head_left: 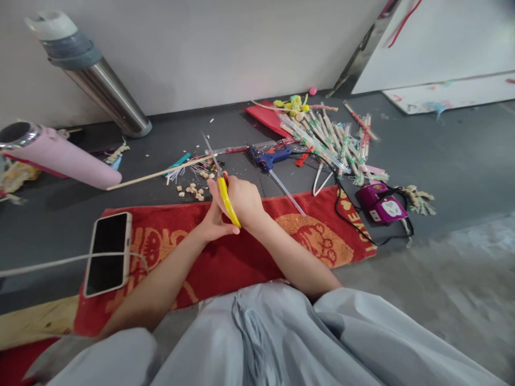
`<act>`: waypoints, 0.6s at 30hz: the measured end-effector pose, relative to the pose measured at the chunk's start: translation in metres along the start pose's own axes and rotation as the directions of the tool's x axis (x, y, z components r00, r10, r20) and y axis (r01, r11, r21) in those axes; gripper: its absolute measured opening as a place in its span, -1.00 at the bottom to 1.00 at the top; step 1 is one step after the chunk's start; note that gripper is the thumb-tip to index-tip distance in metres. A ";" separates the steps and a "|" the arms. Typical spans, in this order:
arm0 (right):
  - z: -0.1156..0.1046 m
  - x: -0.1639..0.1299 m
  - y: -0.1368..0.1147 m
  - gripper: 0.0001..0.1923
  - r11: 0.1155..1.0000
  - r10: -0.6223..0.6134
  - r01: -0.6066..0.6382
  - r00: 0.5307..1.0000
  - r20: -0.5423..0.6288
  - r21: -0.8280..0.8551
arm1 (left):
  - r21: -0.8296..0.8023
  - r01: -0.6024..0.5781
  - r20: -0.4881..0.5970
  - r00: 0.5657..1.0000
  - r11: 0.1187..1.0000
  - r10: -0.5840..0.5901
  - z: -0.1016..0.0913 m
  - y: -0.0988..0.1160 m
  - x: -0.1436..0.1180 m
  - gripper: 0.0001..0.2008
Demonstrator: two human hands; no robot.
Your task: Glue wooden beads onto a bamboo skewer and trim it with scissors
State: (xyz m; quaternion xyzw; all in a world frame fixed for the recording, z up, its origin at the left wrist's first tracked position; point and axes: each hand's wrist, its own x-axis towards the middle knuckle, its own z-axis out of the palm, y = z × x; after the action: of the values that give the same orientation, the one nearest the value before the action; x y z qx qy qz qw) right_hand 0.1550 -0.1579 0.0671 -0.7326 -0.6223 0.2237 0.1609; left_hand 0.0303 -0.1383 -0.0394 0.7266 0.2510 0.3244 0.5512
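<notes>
My right hand [243,201] is closed around a pair of scissors [228,202] with yellow handles. Their narrow blades point up and away, over the grey surface. Close against it is my left hand [212,221], its thumb stretched out under the yellow handle and apart from the fingers. My right hand partly hides those fingers. A long thin wooden stick [161,172] lies at a slant, one end near the blades. Small cut wooden bits [192,190] are scattered just beyond my left hand. Under both hands is a red patterned towel [225,262].
A blue glue gun [274,158] with its cord lies right of my hands, beside a heap of wrapped sticks [328,136]. A purple power adapter [382,203] is farther right. Left are a phone [108,254], a pink tumbler [68,155] and a steel flask [107,91].
</notes>
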 end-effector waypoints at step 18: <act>0.009 -0.001 0.008 -0.33 0.998 -0.070 0.070 0.997 0.037 0.000 | 0.220 -0.137 -0.011 0.990 0.966 0.143 0.000 0.008 -0.001 0.13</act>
State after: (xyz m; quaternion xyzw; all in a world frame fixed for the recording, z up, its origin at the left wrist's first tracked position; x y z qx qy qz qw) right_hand 0.1568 -0.1608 0.0555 -0.7062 -0.6506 0.2312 0.1566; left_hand 0.0299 -0.1412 -0.0317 0.7944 0.2405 0.3425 0.4402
